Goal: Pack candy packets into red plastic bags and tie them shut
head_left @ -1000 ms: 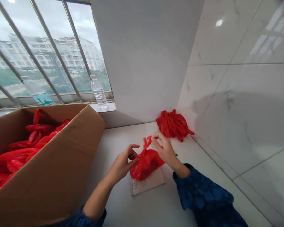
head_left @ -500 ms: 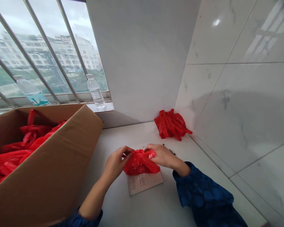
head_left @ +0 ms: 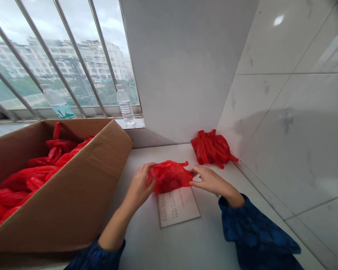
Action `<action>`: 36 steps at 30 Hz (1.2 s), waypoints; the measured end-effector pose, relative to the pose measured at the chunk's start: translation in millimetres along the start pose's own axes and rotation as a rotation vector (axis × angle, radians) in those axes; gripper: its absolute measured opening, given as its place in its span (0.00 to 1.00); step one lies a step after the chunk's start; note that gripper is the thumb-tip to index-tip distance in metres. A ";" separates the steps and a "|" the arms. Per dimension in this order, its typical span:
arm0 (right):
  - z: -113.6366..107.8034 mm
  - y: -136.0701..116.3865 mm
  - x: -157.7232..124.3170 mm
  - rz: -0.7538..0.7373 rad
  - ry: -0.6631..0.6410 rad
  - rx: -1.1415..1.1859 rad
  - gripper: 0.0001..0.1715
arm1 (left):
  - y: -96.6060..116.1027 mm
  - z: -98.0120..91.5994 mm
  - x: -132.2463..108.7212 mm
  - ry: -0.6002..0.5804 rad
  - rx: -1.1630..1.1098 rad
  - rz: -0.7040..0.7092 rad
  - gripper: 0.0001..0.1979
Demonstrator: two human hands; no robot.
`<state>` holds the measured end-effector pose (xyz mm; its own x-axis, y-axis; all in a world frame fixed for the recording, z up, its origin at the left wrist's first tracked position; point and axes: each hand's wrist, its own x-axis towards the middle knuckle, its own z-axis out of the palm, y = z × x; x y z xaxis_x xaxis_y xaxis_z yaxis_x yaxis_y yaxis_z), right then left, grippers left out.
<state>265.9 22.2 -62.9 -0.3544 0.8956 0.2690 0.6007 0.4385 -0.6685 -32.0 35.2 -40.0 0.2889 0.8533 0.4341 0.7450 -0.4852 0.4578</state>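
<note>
A filled red plastic bag (head_left: 170, 176) is between my two hands, just over the upper part of a written sheet or notebook (head_left: 180, 208). My left hand (head_left: 141, 183) grips the bag's left end, with the thumb on the near side and the fingers behind. At its right end, my right hand (head_left: 204, 180) has thumb and fingertips around the bag's edge, a small gap showing behind the tips. A short twisted end of the bag sticks out at the top right. What the bag contains cannot be made out.
A large cardboard box (head_left: 81, 195) with several red bags (head_left: 30, 178) stands to the left. More red bags (head_left: 211, 148) lie in the far right corner of the white table (head_left: 146, 240). Plastic bottles (head_left: 125, 107) stand by the barred window. Tiled wall (head_left: 284, 123) borders the right side.
My right hand has moved off the bag's gathered top to its right edge. The bag now sits farther up, exposing more of the written sheet. The whole view has shifted slightly.
</note>
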 end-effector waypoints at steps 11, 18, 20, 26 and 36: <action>27.7 -24.7 11.4 -0.013 0.147 -0.199 0.07 | 8.4 22.0 -4.5 0.009 0.152 0.008 0.07; -13.9 2.1 -5.2 0.094 0.129 -0.259 0.08 | 14.8 2.1 -1.2 0.219 -0.147 -0.145 0.07; -17.9 -2.5 -10.2 0.088 0.148 -0.286 0.06 | 22.8 -1.4 -2.3 0.249 -0.241 -0.120 0.07; -3.2 -52.9 -11.5 -0.154 0.243 -0.190 0.15 | 50.7 -9.8 -8.8 0.082 -0.055 -0.003 0.14; -4.0 -57.8 -16.2 -0.117 0.208 -0.435 0.23 | 47.6 -32.1 -7.2 0.458 -0.299 -0.013 0.07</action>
<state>239.8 -17.4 -25.9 -0.3137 0.8151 0.4871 0.8244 0.4883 -0.2861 -17.8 -0.2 3.6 -0.0607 0.7213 0.6899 0.5244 -0.5651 0.6369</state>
